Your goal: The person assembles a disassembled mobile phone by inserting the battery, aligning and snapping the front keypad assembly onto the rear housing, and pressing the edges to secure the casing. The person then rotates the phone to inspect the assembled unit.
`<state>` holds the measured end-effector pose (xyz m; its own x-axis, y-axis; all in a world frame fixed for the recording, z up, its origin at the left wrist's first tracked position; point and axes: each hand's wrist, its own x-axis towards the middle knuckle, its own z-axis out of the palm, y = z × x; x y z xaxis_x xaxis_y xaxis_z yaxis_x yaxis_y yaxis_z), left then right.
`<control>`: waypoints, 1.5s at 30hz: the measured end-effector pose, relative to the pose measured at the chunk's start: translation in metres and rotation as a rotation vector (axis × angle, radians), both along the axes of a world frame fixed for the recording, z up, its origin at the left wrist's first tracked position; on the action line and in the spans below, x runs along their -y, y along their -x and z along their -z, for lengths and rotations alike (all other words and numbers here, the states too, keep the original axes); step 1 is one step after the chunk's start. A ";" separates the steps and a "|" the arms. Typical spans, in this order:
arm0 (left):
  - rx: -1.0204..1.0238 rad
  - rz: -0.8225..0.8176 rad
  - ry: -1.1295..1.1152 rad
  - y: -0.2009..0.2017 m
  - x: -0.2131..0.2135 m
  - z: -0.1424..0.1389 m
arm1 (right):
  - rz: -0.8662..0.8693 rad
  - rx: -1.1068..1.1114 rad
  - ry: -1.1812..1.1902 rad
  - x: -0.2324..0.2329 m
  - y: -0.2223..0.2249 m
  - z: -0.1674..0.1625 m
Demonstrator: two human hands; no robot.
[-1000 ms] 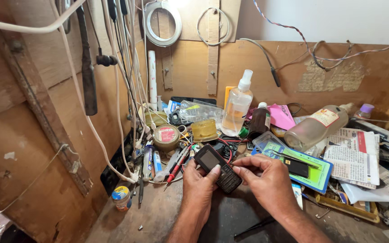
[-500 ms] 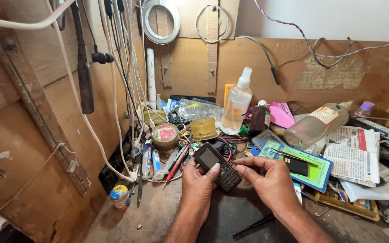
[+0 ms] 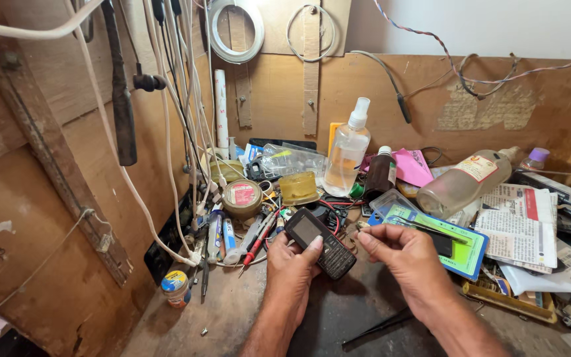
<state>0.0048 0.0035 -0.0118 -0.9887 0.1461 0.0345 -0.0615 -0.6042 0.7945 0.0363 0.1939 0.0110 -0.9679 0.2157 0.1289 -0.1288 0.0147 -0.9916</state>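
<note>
Worktop: a dark, scuffed wooden bench top boxed in by brown board walls, and it's crowded along the back edge and the right side.
Bottles: a clear plastic spray bottle with a white nozzle stands upright near the back edge; a second clear bottle with a label lies tipped over toward the right.
Card: a blue-and-green flat packaging card lies just right of the hands.
Left hand: the left hand is wrapped around the lower half of the handset, thumb pressed on its face. Firm grasp.
Right hand: the right hand sits just beside it, fingertips pinched together; whether they hold some small part, I cannot tell.
Phone: small black plastic keypad phone, held tilted above the middle of the bench top, screen end up and away.
Handling: looks light, rigid, smooth-cased, a bit slippery; the screen is the weak spot, so take it by the long side edges.
</note>
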 end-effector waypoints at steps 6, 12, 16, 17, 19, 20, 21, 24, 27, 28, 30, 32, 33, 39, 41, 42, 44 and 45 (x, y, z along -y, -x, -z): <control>-0.010 0.038 -0.063 0.001 0.001 0.000 | -0.075 0.147 0.230 -0.005 -0.006 -0.010; -0.006 0.027 -0.034 0.000 0.002 -0.001 | -0.119 0.198 0.270 -0.006 -0.007 -0.010; 0.014 0.022 -0.009 0.000 0.002 -0.002 | -0.132 0.153 0.191 -0.003 -0.008 -0.006; 0.016 0.023 -0.007 0.000 0.002 -0.002 | -0.145 0.149 0.199 -0.002 -0.008 -0.006; 0.018 0.023 -0.001 0.000 0.003 -0.001 | -0.170 0.143 0.215 -0.001 -0.007 -0.005; 0.015 0.021 0.003 0.000 0.002 -0.001 | -0.177 0.148 0.224 -0.001 -0.007 -0.004; 0.013 0.021 0.007 0.000 0.002 -0.001 | -0.184 0.152 0.234 -0.001 -0.007 -0.005; 0.013 0.024 -0.001 0.000 0.002 -0.001 | -0.163 0.173 0.279 -0.002 -0.006 -0.005; -0.017 0.031 -0.023 0.000 0.002 -0.001 | -0.135 0.210 0.342 -0.004 -0.003 -0.003; -0.020 0.037 -0.031 0.000 0.002 -0.001 | -0.128 0.224 0.365 -0.006 -0.002 -0.002; -0.025 0.045 -0.045 0.000 0.002 -0.001 | -0.143 0.181 0.356 -0.009 0.000 0.001; -0.020 0.035 -0.023 0.000 0.001 -0.001 | -0.146 0.142 0.346 -0.012 0.002 0.005; -0.018 0.029 -0.011 -0.001 0.001 -0.002 | -0.144 0.123 0.341 -0.012 0.003 0.007; -0.002 0.012 0.020 -0.003 0.002 -0.006 | -0.043 0.024 0.149 -0.001 0.000 0.007; -0.008 -0.005 0.033 -0.004 0.001 -0.007 | -0.019 -0.003 0.104 0.003 -0.005 0.003; -0.011 -0.014 0.038 -0.004 0.000 -0.007 | -0.015 -0.020 0.081 0.005 -0.006 0.000; -0.007 -0.011 0.042 -0.004 0.000 -0.006 | -0.003 -0.043 0.042 0.008 -0.008 -0.004; -0.006 -0.007 0.043 -0.003 0.000 -0.006 | 0.007 -0.048 0.025 0.010 -0.007 -0.006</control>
